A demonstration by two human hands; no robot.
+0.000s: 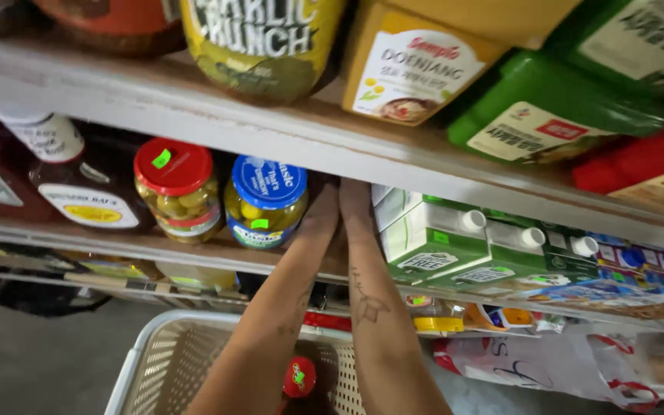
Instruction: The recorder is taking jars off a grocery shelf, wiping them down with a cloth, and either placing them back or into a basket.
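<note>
Hands go deep into the middle shelf, left hand beside the blue-lid pickle jar, right hand beside green cartons; fingers hidden, grip unclear

Beside the blue-lidded pickle jar stands a red-lidded olive jar. To the pickle jar's other side lie green-and-white cartons. Below it sits a cream lattice basket.
</note>
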